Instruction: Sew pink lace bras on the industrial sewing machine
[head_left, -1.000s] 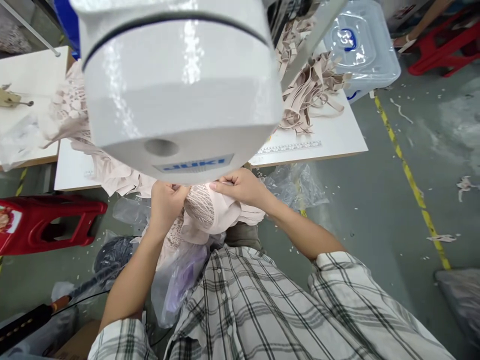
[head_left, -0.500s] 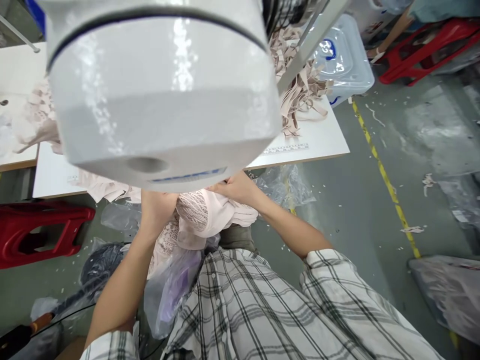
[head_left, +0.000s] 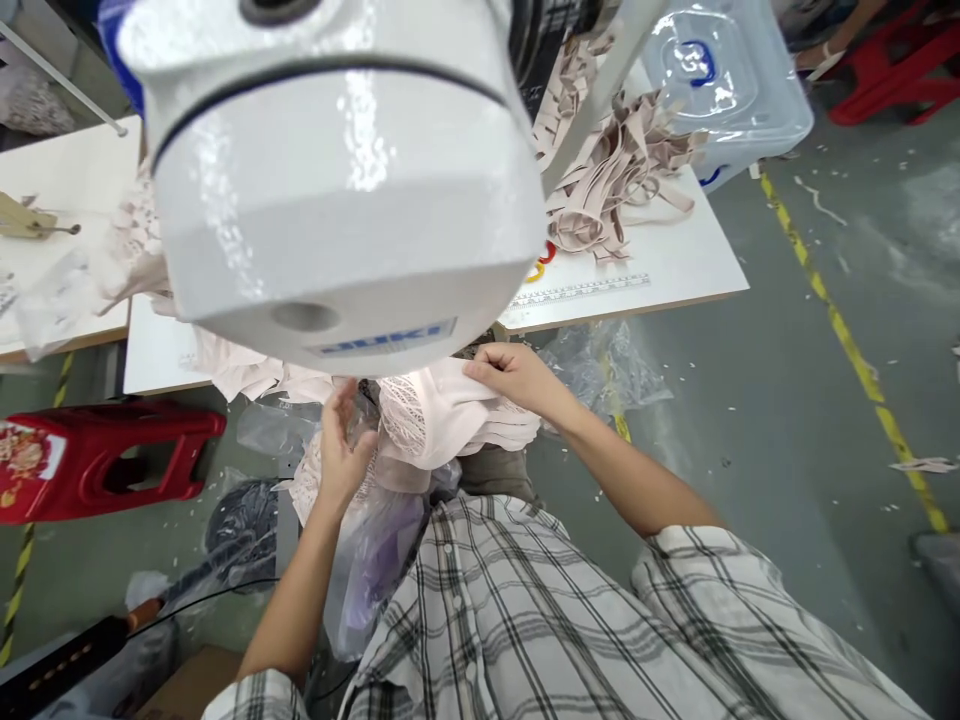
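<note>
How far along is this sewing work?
Hard to say exactly. Done, perhaps: pink fabric hangs off the white table behind the sewing machine. In hand: the right hand grips a pink lace piece at the machine; the left hand, fingers spread, touches it. Left: a heap of pink straps lies on the table.

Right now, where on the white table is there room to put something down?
The white table is bare along its front edge, between the printed ruler and the right corner. Behind, the pile of beige straps crowds it; left, the sewing machine hides it.
</note>
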